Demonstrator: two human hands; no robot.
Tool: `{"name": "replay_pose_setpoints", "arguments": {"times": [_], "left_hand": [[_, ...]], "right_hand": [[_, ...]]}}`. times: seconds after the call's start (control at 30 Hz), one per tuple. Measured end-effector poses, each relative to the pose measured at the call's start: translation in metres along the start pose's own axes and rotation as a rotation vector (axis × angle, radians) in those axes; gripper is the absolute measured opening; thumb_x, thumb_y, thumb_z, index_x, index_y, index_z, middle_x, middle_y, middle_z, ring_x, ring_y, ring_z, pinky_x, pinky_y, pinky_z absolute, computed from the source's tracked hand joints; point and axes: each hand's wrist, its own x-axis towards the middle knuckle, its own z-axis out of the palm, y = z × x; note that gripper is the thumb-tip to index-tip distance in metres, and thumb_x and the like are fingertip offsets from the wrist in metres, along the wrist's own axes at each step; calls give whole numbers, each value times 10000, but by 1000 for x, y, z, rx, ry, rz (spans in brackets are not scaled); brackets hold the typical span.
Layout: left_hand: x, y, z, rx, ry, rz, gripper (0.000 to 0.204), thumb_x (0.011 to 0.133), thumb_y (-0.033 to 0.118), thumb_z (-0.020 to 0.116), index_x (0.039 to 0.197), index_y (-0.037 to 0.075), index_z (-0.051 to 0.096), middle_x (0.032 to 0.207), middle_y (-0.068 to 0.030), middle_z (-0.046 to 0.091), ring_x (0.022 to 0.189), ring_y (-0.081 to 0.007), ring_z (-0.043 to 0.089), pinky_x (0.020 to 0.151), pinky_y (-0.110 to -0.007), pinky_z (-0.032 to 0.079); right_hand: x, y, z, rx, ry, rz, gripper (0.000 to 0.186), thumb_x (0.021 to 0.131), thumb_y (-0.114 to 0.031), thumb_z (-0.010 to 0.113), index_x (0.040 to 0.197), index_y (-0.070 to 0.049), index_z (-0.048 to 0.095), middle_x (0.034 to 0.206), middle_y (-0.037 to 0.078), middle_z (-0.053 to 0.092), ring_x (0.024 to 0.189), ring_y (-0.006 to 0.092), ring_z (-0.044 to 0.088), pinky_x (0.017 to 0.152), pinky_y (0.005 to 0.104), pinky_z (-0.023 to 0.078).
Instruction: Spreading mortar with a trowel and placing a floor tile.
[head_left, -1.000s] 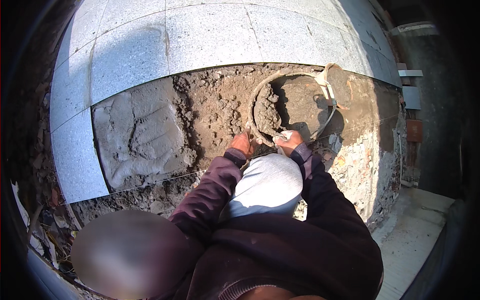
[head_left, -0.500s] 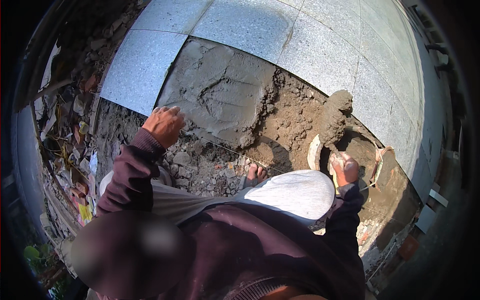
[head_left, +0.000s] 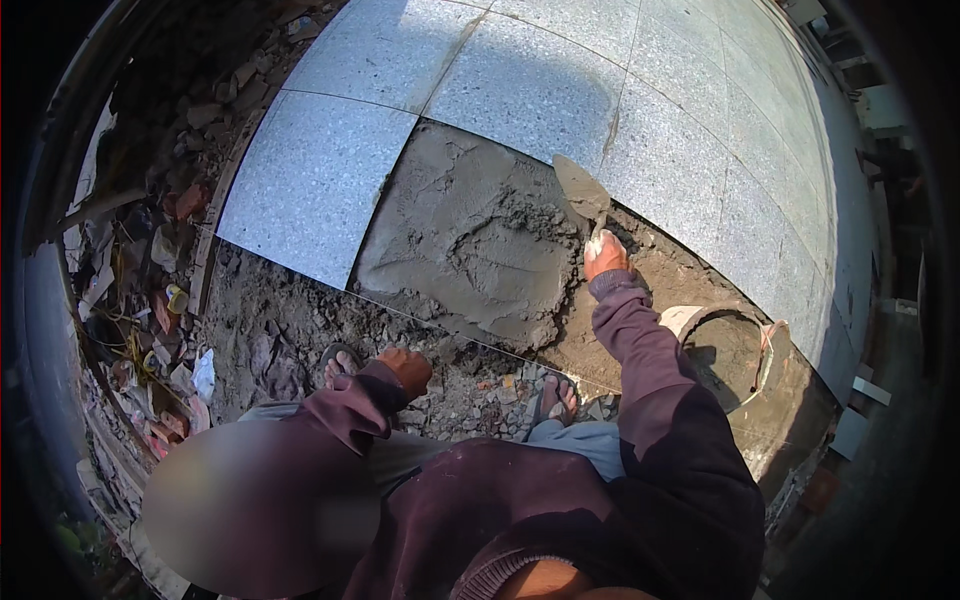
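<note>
My right hand [head_left: 606, 256] is closed round the handle of a pointed trowel [head_left: 578, 187]. The mortar-smeared blade lies over the right edge of a wet grey mortar bed [head_left: 470, 240], by the tile edge. Sunk ridges and lumps mark the bed's surface. Below its front edge, by my leg, my left hand [head_left: 408, 372] is held with the fingers curled under; anything inside them is hidden. A thin string [head_left: 450, 332] runs along the front of the bed. Right of my right forearm stands a round bucket [head_left: 690, 320] with wet mortar inside.
Speckled grey floor tiles [head_left: 520, 80] border the bed at the back and left. Brown sandy ground [head_left: 575, 345] lies to its right, gravel [head_left: 480, 400] around my sandalled feet. Broken bricks and litter [head_left: 170, 300] heap up at the far left.
My right hand has moved from the bucket up and left to the bed; the mortar lump on the trowel is gone. My left hand has left the string and drawn back toward my leg.
</note>
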Motion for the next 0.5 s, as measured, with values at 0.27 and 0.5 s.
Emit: {"name": "replay_pose_setpoints", "arguments": {"times": [0.27,0.5], "left_hand": [[37,-73,10,135,480,81,133,708,175,511,709,67,588,711,-86,554,732,-248,551,651,-397,405],[30,-127,-5,122,330,95,153,713,229,522,718,117,626,746,-63,599,769,-223,571,636,-382,377]], "right_hand": [[-27,-26,38,1111,-282,1069,283,821,-310,442,803,-29,474,593,72,469,444,220,442,424,385,373],[-47,-39,76,1454,-240,1236,313,824,-379,430,714,-87,456,608,65,468,498,242,449,475,387,376]]}}
